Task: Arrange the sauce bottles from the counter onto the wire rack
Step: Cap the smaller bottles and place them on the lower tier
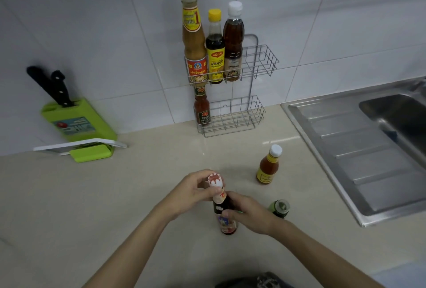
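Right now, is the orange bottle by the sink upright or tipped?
Upright: the orange bottle stands on its base, white cap uppermost.

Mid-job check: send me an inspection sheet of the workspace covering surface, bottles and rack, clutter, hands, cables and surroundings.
Surface: beige counter, glossy.
Job's things: wire rack against the wall, two tiers. The upper tier holds the tan bottle, yellow-capped bottle and brown bottle, crowded to its left. The lower tier holds the small red bottle at its left end. Not yet racked: dark bottle, orange bottle upright, green-capped bottle partly hidden.
Clutter: green knife block with two knives; white board in a green stand.
Hands: left hand grips the dark bottle's top; right hand grips its body.
Cables: nothing seen.
Surroundings: white tiled wall; steel sink at right.
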Demonstrator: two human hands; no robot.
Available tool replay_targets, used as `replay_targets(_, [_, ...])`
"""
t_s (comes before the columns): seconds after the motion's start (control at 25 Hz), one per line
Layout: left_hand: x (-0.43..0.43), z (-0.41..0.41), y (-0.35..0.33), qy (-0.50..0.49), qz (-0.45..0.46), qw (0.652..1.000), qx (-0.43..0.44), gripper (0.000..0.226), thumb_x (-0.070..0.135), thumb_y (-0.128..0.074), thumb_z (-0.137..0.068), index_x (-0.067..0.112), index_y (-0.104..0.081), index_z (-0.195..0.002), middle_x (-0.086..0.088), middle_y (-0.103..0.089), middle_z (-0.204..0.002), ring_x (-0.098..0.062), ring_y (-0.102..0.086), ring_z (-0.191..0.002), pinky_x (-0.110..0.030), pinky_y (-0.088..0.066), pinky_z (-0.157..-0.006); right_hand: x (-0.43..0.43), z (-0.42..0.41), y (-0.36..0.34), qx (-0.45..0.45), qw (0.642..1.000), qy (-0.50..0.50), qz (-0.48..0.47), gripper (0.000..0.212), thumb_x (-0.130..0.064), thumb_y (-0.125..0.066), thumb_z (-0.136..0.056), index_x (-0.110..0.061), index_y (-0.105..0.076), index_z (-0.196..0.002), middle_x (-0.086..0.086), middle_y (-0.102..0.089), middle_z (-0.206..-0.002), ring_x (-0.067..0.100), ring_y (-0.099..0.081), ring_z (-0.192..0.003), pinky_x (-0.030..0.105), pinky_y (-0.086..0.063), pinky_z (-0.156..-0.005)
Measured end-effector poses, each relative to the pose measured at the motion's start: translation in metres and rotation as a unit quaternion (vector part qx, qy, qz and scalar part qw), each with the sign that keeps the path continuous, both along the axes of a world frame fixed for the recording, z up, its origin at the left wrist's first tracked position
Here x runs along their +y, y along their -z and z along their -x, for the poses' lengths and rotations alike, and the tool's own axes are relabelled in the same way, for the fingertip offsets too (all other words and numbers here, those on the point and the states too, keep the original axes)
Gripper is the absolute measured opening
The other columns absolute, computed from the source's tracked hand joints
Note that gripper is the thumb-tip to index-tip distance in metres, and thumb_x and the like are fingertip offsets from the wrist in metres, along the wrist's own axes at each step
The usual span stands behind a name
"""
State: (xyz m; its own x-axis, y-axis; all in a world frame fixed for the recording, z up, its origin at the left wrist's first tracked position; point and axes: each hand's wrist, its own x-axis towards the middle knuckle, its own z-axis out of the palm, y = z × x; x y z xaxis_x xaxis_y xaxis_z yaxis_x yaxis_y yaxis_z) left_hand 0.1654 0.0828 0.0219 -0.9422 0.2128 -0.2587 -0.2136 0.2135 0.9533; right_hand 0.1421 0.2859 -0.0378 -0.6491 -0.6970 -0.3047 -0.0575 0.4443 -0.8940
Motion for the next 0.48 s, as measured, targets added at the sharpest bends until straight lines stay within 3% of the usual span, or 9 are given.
replay_targets(0.12, [0.0,0.006,0.003,-0.057,0.002,0.998,-0.001,0.018,0.01,-0.065,-0.091,0.004,-0.057,-0.106,-0.019,-0.068,-0.106,-0.033,-0.068,-0.102,-0.052,-0.057,-0.084,-0.001,-0.001,0.005,-0.018,1.0,0.012,0.008,0.058,-0.026,-0.061,-0.09,-0.024,-0.037,-0.143,-0.004,-0.058,-0.133,0.01,-0.056,-0.121,0.038,-0.045,-0.107])
replay_targets(0.24, [-0.001,0.013,0.003,-0.087,0.023,0.996,-0.009,0.019,0.013,-0.063,-0.093,0.009,-0.056,-0.11,-0.018,-0.069,-0.102,-0.028,-0.068,-0.093,-0.054,-0.058,-0.079,-0.005,0.0,0.008,-0.02,1.0,-0.006,-0.012,0.071,-0.022,-0.061,-0.091,-0.029,-0.02,-0.149,-0.006,-0.051,-0.138,0.012,-0.054,-0.123,0.033,-0.046,-0.105])
replay_targets(0.36, [-0.002,0.022,-0.003,-0.111,0.035,0.993,-0.01,0.017,0.016,-0.062,-0.094,0.013,-0.057,-0.11,-0.014,-0.069,-0.094,-0.024,-0.069,-0.083,-0.056,-0.059,-0.073,-0.006,0.0,0.011,-0.041,0.999,0.032,0.006,0.061,-0.024,-0.056,-0.095,-0.024,-0.026,-0.147,0.0,-0.054,-0.136,0.014,-0.055,-0.122,0.039,-0.046,-0.106])
replay_targets(0.48, [-0.005,0.036,-0.018,-0.13,0.038,0.991,-0.014,0.017,0.024,-0.057,-0.096,0.009,-0.059,-0.104,-0.016,-0.067,-0.094,-0.025,-0.07,-0.076,-0.05,-0.062,-0.067,-0.006,-0.002,0.002,-0.092,0.989,0.099,0.061,0.049,-0.026,-0.053,-0.097,-0.02,-0.034,-0.142,-0.002,-0.06,-0.123,0.011,-0.06,-0.113,0.029,-0.051,-0.096])
